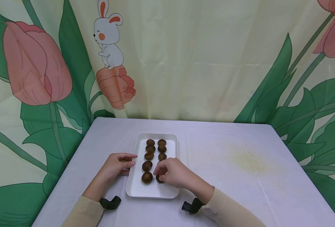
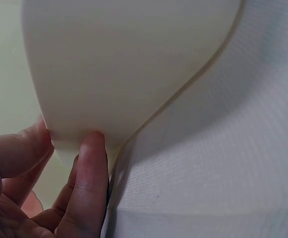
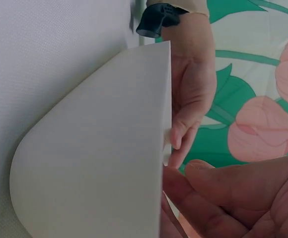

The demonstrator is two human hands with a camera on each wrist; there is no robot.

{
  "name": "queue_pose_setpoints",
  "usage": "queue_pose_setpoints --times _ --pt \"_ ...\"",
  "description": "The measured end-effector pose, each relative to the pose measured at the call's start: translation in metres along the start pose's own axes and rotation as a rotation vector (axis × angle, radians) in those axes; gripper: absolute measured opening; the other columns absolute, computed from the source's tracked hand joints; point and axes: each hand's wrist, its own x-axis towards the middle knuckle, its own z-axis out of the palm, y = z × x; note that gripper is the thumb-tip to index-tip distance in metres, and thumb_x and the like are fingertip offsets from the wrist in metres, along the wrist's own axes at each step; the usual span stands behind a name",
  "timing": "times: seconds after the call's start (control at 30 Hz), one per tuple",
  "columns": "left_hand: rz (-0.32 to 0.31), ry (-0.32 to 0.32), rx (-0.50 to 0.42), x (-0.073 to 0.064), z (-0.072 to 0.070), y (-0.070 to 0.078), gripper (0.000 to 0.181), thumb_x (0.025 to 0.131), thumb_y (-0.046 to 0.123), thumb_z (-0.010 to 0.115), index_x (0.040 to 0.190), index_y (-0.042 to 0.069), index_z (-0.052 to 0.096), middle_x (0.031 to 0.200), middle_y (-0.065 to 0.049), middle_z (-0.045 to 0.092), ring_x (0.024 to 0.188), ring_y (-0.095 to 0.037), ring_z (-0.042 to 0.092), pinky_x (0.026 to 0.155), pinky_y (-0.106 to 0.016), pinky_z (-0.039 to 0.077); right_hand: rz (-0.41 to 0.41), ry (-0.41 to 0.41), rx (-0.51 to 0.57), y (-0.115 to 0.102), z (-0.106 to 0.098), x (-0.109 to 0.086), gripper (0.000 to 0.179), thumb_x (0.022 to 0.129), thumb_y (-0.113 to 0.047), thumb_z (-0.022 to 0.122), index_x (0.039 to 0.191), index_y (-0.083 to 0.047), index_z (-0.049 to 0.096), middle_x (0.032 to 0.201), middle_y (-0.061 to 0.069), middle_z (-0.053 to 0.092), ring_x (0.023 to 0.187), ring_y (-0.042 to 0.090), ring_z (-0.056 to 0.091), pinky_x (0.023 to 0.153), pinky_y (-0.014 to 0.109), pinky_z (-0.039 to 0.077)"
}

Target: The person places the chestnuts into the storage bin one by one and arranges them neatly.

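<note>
A white rectangular tray lies on the table and bears two columns of shiny brown chestnuts. At its left side my left hand holds the edge, with finger and thumb tips at the rim. Another finger presses the outer wall in the left wrist view. Over the right column, my right hand pinches the nearest chestnut, which is partly covered by the fingers. In the right wrist view the tray wall hides that chestnut, and only thumb and fingers show beyond the rim.
White cloth covers the table, with a faint yellowish stain on the right. Behind hangs a curtain printed with tulips and a rabbit. Black wrist devices sit under both wrists, close to the tray's near corners.
</note>
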Motion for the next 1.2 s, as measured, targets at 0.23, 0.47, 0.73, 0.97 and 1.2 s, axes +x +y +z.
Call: queue_pose_setpoints --times 0.23,0.47,0.73,0.97,1.2 --pt "-0.001 0.000 0.004 0.001 0.000 0.001 0.038 0.095 0.012 0.083 0.131 0.004 0.077 0.134 -0.022 0.073 0.094 -0.019 0.078 0.074 -0.037 0.069 -0.003 0.017 0.001 0.002 -0.002 0.001 0.019 0.091 0.003 0.077 0.098 -0.013 0.082 0.089 0.000 0.081 0.082 0.007 0.066 0.072 0.025 0.054" --pt "0.002 0.007 0.020 0.002 0.000 0.001 0.038 0.094 0.013 0.084 0.130 0.004 0.077 0.133 -0.022 0.073 0.094 -0.018 0.077 0.073 -0.037 0.069 -0.009 0.034 0.161 0.005 -0.007 0.002 0.018 0.093 0.009 0.073 0.104 -0.004 0.079 0.098 0.012 0.082 0.073 0.015 0.073 0.067 0.027 0.062" --pt "-0.006 -0.010 0.022 0.002 0.000 0.004 0.036 0.095 0.011 0.083 0.129 0.004 0.077 0.133 -0.020 0.074 0.093 -0.017 0.076 0.073 -0.035 0.068 -0.004 0.044 0.258 0.010 -0.016 0.001 0.019 0.092 0.011 0.072 0.106 -0.001 0.078 0.104 0.018 0.080 0.080 0.025 0.076 0.072 0.040 0.067" --pt "0.014 -0.015 0.036 0.000 -0.003 0.007 0.033 0.099 0.010 0.078 0.130 0.003 0.076 0.132 -0.023 0.074 0.091 -0.022 0.080 0.075 -0.038 0.069 -0.009 0.079 0.304 0.019 -0.028 -0.002 0.022 0.096 0.013 0.064 0.110 0.001 0.076 0.115 0.020 0.078 0.103 0.036 0.077 0.076 0.035 0.068" --pt "0.008 0.054 0.084 -0.003 -0.006 0.017 0.031 0.103 0.015 0.072 0.132 0.005 0.076 0.130 -0.020 0.074 0.091 -0.022 0.075 0.075 -0.036 0.068 0.020 0.174 0.307 0.030 -0.042 -0.010 0.029 0.097 0.014 0.058 0.117 0.000 0.075 0.122 0.023 0.075 0.109 0.040 0.076 0.078 0.034 0.068"
